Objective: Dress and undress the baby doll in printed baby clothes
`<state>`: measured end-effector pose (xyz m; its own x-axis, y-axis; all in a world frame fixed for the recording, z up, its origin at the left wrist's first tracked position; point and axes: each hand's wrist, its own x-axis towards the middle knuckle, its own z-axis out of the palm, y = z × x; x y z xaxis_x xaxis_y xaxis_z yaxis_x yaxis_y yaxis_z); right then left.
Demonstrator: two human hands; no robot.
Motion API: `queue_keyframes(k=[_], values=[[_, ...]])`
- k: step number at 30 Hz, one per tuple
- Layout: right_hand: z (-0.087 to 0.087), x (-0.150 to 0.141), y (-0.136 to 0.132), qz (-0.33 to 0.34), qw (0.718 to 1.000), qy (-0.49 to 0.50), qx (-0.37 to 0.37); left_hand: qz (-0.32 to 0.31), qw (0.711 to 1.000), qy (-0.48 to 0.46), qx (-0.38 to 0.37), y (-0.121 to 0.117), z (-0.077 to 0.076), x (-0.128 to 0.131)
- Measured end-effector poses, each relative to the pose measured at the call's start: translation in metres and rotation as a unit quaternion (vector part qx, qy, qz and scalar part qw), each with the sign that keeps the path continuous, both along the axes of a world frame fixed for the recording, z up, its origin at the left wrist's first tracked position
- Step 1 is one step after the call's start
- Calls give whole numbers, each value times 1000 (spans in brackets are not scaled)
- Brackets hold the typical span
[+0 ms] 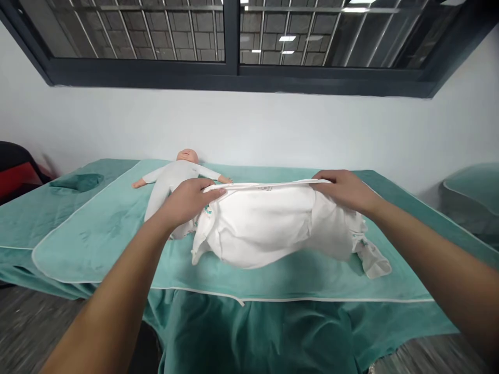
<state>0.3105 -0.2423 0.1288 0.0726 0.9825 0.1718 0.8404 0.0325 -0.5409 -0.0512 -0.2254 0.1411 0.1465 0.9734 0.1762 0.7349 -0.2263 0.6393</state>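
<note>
A white baby garment (268, 223) hangs stretched between my two hands, just above the green bed cover. My left hand (191, 200) pinches one end of its top edge. At the other end, my right hand (345, 189) grips the same edge, which runs nearly straight across. A small printed mark shows near the middle of that edge. Patterned fabric peeks out at both sides, and a sleeve-like part trails at the lower right. Behind my left hand lies a baby doll (171, 179) in a white suit, on its back with arms spread; my hand and the garment partly hide its legs.
A light green mat (97, 239) with white piping covers the bed, over a darker green cover (249, 332) that drapes down the front. A barred window (234, 78) is set in the white wall behind. Something black and red (19, 174) stands at the left edge.
</note>
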Motion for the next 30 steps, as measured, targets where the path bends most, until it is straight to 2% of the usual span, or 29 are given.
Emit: queue_keyframes(k=[3,7,9,11,12,13,14,15,17,20,23,27,30], values=[[-10,-3,46,24,993,-96,-69,-34,997,66,-34,42,-21,1],[-50,-24,111,-15,968,-231,-99,50,982,180,-32,105,-64,17],[-77,-44,129,-37,965,-250,-76,88,970,227,8,123,-88,35],[-107,-70,136,-24,966,-257,-20,97,954,270,87,127,-114,56],[-123,-84,136,6,967,-251,34,77,948,282,124,125,-126,67],[-139,-97,136,33,968,-244,50,44,949,280,140,122,-139,77],[-153,-109,136,50,970,-230,56,1,957,263,123,119,-151,85],[-167,-119,137,49,975,-209,56,-16,966,239,94,117,-162,91],[-187,-131,141,30,981,-188,42,-17,976,211,54,118,-180,97],[-198,-132,154,-11,981,-189,32,15,978,200,60,131,-194,94],[-194,-122,164,-38,973,-220,50,29,975,199,93,146,-198,91],[-195,-110,172,-25,965,-251,74,30,972,212,98,155,-202,93],[-202,-105,178,-10,976,-214,23,9,974,213,69,157,-209,94]])
